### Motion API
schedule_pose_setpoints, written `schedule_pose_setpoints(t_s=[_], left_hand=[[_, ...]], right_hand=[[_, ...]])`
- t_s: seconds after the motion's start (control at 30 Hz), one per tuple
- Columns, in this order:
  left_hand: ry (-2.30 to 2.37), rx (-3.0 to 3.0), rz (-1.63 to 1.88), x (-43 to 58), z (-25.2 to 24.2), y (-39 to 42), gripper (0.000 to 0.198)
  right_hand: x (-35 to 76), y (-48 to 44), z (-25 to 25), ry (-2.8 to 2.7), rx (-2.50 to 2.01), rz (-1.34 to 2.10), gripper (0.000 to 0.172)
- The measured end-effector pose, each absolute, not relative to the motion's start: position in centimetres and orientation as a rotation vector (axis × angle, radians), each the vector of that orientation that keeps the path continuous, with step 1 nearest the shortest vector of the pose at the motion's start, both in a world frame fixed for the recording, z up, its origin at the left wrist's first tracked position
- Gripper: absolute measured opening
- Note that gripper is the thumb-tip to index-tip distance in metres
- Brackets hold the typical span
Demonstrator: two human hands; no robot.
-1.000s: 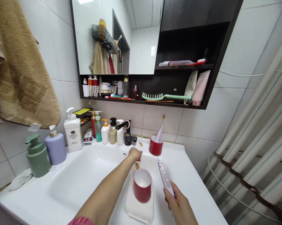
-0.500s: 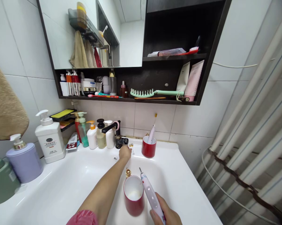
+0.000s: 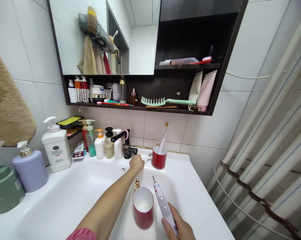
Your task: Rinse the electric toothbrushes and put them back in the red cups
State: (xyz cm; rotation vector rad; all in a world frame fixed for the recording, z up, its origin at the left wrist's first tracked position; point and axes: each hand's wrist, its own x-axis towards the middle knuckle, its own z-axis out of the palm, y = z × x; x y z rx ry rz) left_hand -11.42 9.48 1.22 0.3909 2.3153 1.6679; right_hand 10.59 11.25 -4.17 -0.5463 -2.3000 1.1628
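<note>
My left hand (image 3: pixel 136 163) reaches over the back rim of the sink with its fingers closed on a small white toothbrush head (image 3: pixel 147 157), whose tip points right toward a red cup. My right hand (image 3: pixel 179 223) grips a pale pink electric toothbrush handle (image 3: pixel 164 205) with a bare metal shaft at its upper end. Just left of the handle, a second red cup (image 3: pixel 143 213) stands upright in the white sink (image 3: pixel 72 200). The red cup (image 3: pixel 159 158) on the back ledge holds an upright electric toothbrush (image 3: pixel 162 143).
A black faucet (image 3: pixel 126 143) rises left of my left hand. Several pump bottles (image 3: pixel 99 145) line the ledge to the left. Above hangs a dark cabinet (image 3: pixel 185 108) with a mirror and a green hairbrush (image 3: pixel 154 101). White pipes (image 3: pixel 267 133) run along the right side.
My left hand has shifted slightly right and lifted the toothbrush head from the back ledge, where small heads lay beside it. The right hand still holds the handle near the cup.
</note>
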Motion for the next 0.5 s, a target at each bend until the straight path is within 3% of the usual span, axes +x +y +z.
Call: schedule_pose_setpoints(t_s=[0.33, 0.5], left_hand=[[1.419, 0.320, 2.014, -3.2, 5.0, 0.6, 0.005], [1.035, 0.234, 2.084, -0.4, 6.2, -1.4, 0.011]], right_hand=[[12.0, 7.6, -1.5, -2.356, -0.411, 1.307, 0.044], [13.0, 5.5, -0.1, -2.316, -0.386, 1.463, 0.046]])
